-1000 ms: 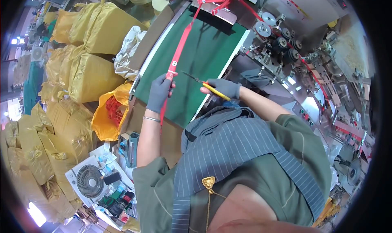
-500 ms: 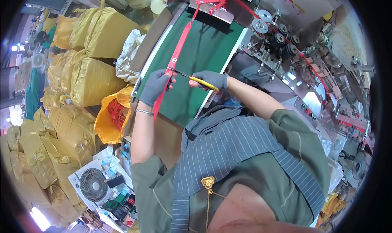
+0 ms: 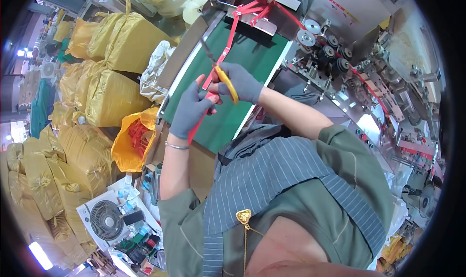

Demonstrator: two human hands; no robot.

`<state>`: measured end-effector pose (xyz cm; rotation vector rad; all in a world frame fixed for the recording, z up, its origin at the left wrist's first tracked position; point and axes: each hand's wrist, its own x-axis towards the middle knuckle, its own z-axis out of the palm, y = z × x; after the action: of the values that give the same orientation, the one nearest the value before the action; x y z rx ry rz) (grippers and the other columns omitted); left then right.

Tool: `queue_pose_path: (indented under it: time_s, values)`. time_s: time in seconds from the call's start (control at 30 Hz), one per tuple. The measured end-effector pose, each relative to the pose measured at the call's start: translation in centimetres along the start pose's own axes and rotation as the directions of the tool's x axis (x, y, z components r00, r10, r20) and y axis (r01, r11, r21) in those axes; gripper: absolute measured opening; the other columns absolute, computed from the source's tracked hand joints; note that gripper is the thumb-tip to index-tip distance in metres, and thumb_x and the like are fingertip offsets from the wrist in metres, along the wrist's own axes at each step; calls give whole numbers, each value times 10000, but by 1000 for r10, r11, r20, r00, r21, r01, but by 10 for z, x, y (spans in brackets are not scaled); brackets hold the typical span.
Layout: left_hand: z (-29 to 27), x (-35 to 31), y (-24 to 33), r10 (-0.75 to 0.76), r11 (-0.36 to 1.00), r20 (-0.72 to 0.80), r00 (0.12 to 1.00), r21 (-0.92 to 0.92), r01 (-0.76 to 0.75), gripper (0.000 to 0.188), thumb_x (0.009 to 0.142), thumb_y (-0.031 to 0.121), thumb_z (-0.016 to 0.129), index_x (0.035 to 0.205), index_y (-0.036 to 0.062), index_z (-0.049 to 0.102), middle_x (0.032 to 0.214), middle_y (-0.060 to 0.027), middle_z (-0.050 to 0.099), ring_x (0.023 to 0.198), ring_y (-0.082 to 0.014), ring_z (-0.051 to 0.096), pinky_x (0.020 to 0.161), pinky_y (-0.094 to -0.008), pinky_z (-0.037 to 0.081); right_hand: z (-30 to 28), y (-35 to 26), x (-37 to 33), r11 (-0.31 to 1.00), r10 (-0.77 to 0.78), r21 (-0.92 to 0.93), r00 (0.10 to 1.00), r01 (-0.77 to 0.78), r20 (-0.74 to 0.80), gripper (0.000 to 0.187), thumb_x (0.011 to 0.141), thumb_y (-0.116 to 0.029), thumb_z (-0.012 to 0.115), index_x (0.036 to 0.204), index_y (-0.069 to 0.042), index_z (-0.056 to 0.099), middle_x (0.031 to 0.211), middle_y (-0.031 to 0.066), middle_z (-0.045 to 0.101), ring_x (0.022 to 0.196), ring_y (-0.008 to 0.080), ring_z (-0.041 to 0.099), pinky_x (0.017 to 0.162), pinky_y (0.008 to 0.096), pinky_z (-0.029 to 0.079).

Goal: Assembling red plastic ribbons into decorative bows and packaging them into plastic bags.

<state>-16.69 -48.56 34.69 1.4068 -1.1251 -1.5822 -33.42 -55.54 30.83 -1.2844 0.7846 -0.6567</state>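
Observation:
My left hand (image 3: 188,113), in a grey fingerless glove, has its fingers closed on a red ribbon with its index finger pointing up. A length of the red ribbon (image 3: 194,130) hangs below that palm. Just right of it, my gloved right hand (image 3: 240,82) grips yellow-handled scissors (image 3: 224,79), the dark blades tilted up to the left. From the machine's metal plate at the top, a red ribbon strand (image 3: 230,40) with small white marks runs down to my right fingers. Whether this strand and the hanging length are joined is hidden between my hands.
Beneath my hands lies a green conveyor belt (image 3: 257,58). An orange-yellow bag (image 3: 121,148) of red ribbon stands at left, beside stacked yellow sacks (image 3: 116,90). A machine with rollers (image 3: 327,51) is at right. A white fan (image 3: 107,219) sits at lower left.
My right hand has moved left and up, close against my left hand. The scissors have swung from lying across the ribbon to pointing up. My left index finger has straightened.

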Motion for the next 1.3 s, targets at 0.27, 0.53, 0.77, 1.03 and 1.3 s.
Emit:
queue_pose_path:
  time_s: [0.27, 0.53, 0.77, 1.03, 1.3]
  values:
    - [-12, -54, -9, 56, 970, -133, 990, 240, -23, 203, 905, 173, 552, 908, -14, 631, 686, -23, 612, 518, -49, 487, 491, -183, 383, -27, -41, -10, 987, -140, -85, 990, 138, -18, 233, 774, -111, 715, 853, -60, 501, 786, 15, 564, 707, 76, 553, 637, 236, 469]
    - [9, -82, 9, 323, 905, -44, 945, 305, -295, 173, 898, 136, 563, 884, -12, 651, 647, -7, 605, 490, -24, 454, 458, -177, 354, 0, -17, -30, 775, -79, 598, 908, -204, 411, 204, 759, -99, 685, 869, -56, 519, 707, 55, 579, 581, 167, 622, 514, 302, 515]
    - [18, -87, 13, 294, 944, -240, 925, 225, -241, 173, 905, 145, 564, 896, -7, 646, 640, -11, 609, 485, -24, 456, 451, -182, 354, -8, -66, -41, 974, -119, 201, 990, 102, 75, 245, 785, -133, 704, 905, -58, 504, 868, 74, 649, 610, 91, 576, 522, 247, 470]
    - [36, -80, 8, 170, 969, -268, 948, -130, -211, 247, 931, 210, 542, 910, -23, 623, 671, -43, 596, 494, -52, 473, 456, -174, 374, 19, -93, -67, 950, -308, 2, 943, 311, -129, 266, 757, -70, 731, 871, -47, 491, 808, 17, 545, 760, 82, 532, 665, 241, 467]
    - [60, -63, -5, 747, 634, -385, 542, 658, -406, 136, 891, 119, 573, 906, 7, 649, 660, -94, 620, 582, -187, 616, 545, -301, 470, 27, -82, -61, 870, -493, -192, 809, 455, -320, 300, 755, -80, 755, 870, -18, 486, 788, 4, 520, 735, 67, 481, 675, 231, 444]
